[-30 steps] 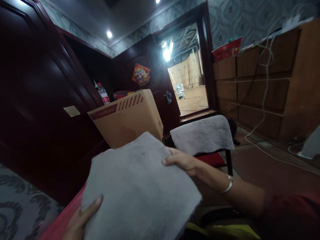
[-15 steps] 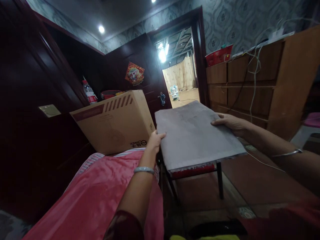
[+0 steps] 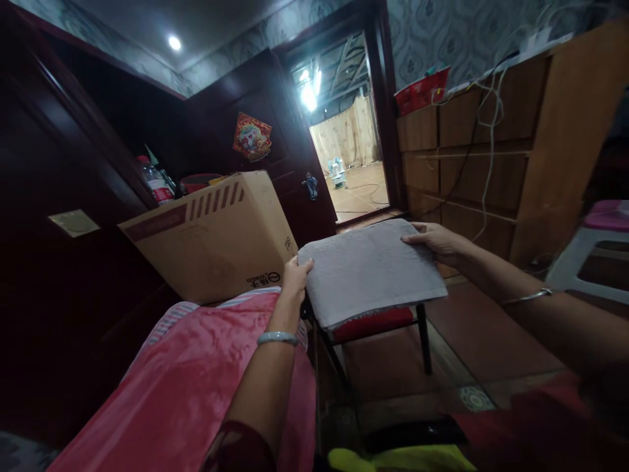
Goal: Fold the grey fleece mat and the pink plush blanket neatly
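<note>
A folded grey towel (image 3: 366, 269) lies flat on top of a chair with a red seat (image 3: 373, 322) in the middle of the view. My left hand (image 3: 296, 275) grips the towel's left edge, fingers closed over it. Over on the towel's far right corner, my right hand (image 3: 435, 240) holds on with the thumb on top. Both wrists wear bracelets.
A pink blanket (image 3: 196, 380) covers the surface in front of me. A tilted cardboard box (image 3: 211, 233) stands behind it, with a water bottle (image 3: 153, 182) beyond. A wooden cabinet (image 3: 496, 151) with white cables lines the right wall. An open doorway (image 3: 351, 170) lies ahead. A stool (image 3: 597, 239) stands far right.
Both hands carried the grey towel from my lap forward and lowered it onto the chair, on top of the grey cloth that lay there a second ago.
</note>
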A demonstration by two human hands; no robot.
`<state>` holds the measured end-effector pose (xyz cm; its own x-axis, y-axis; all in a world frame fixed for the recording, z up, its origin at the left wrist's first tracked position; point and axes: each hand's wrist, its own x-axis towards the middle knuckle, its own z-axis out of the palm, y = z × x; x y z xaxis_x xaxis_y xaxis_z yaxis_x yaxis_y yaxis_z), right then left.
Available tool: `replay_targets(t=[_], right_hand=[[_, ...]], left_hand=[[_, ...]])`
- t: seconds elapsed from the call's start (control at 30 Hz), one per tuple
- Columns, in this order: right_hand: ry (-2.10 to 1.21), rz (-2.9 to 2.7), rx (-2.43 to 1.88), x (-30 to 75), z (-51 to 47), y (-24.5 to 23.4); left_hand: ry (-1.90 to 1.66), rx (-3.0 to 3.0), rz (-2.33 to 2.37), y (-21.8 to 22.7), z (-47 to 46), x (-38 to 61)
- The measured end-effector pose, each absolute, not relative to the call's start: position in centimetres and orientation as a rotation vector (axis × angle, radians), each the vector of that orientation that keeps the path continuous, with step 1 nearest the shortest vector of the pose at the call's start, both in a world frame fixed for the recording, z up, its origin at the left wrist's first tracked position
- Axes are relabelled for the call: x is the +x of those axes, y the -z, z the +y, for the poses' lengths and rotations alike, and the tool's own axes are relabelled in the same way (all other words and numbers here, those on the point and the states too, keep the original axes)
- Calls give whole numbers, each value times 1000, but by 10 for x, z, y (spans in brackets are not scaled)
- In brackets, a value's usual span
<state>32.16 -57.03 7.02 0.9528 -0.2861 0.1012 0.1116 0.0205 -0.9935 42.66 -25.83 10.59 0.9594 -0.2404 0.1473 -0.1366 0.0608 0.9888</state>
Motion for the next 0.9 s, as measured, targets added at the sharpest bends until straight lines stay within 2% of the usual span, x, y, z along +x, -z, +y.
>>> replay_targets(t=[0.13, 0.27, 0.4, 0.53, 0.63, 0.9], right_hand=[[433, 164, -1727, 324, -574, -70], [785, 321, -2276, 317, -571, -80], [1169, 16, -2750, 320, -545, -92], [993, -487, -2966, 343, -527, -93], [863, -563, -2956, 357, -532, -88], [874, -623, -2846, 361, -541, -83]], left_hand=[[-3, 1623, -288, -109, -254, 426], [-310, 1937, -257, -118, -248, 420], [-786, 2426, -778, -123, -260, 405], [-803, 2654, -1292, -122, -280, 405], [-688, 2718, -1339, -117, -284, 418], [-731, 2661, -1369, -106, -280, 429]])
